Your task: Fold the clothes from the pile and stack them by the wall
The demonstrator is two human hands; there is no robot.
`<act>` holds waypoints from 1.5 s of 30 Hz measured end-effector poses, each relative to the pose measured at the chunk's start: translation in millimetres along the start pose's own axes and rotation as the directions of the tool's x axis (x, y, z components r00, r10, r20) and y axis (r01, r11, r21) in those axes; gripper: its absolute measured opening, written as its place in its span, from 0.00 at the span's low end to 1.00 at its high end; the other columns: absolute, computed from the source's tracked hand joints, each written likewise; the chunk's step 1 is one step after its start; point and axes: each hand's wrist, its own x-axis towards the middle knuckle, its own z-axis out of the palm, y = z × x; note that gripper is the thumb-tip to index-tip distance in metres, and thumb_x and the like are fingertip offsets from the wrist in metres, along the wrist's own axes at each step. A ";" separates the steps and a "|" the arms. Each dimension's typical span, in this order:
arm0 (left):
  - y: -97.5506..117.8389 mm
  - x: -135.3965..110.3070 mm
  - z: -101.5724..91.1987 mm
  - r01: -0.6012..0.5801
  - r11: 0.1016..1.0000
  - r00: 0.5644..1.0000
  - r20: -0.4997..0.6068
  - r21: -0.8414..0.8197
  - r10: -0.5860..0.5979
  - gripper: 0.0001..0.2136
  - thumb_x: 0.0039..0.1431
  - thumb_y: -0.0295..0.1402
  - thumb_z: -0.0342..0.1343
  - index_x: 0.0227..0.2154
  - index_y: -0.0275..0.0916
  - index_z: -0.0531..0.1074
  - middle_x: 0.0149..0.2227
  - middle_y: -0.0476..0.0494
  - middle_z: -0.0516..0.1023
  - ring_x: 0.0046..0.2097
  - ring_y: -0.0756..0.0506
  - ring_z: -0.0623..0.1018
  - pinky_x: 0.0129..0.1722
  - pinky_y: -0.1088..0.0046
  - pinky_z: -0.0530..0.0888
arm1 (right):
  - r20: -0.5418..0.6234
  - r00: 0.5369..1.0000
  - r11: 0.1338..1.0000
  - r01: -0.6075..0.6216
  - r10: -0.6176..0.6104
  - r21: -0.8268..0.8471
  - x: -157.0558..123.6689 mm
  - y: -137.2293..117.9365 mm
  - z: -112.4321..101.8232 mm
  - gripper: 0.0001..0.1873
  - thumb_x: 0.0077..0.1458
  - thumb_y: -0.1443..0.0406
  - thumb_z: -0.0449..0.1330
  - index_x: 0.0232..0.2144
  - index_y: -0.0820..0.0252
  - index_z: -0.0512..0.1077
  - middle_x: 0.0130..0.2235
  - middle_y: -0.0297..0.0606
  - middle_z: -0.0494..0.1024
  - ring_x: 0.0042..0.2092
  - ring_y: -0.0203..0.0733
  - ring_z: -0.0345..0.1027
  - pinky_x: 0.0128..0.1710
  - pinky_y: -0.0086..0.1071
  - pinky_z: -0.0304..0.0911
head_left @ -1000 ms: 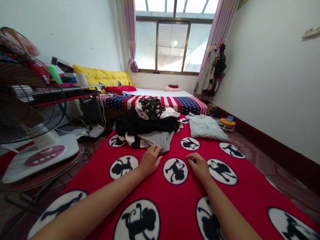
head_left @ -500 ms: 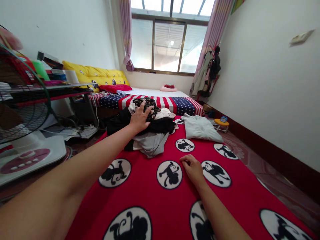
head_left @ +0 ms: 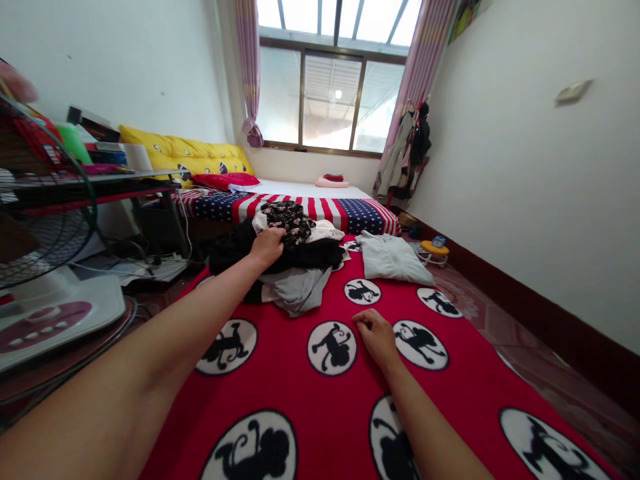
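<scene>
My left hand (head_left: 269, 246) reaches to the pile of clothes and is closed on the near edge of a black floral garment (head_left: 291, 221), its fingertips hidden in the cloth. Under and around that garment lie black clothing (head_left: 315, 254), a white piece (head_left: 326, 231) and a grey garment (head_left: 301, 291). My right hand (head_left: 376, 335) rests on the red blanket (head_left: 320, 400) with its fingers curled in and nothing showing in them. Beyond it, a pale grey-green garment (head_left: 394, 258) lies spread out at the right.
A bed with a flag-pattern cover (head_left: 290, 207) stands behind the pile. To the left are a fan (head_left: 55, 313) and a cluttered desk (head_left: 125, 180). Near the right wall stands a small yellow stool (head_left: 435, 249), with coats (head_left: 407, 150) hanging beyond it.
My left hand was spread over the top of the floral garment; it has come down and closed on its near edge. My right hand stays on the blanket. The view has shifted slightly.
</scene>
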 end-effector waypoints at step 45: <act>71.4 -212.9 22.0 -0.200 0.759 0.944 0.085 -0.619 0.318 0.09 0.66 0.37 0.49 0.38 0.43 0.73 0.41 0.47 0.78 0.45 0.45 0.75 0.49 0.65 0.68 | 0.273 0.962 0.929 -0.092 -0.009 0.357 -0.7 -28.1 1.8 0.12 0.46 0.65 0.57 0.33 0.59 0.78 0.34 0.37 0.80 0.39 0.46 0.72 0.44 0.40 0.67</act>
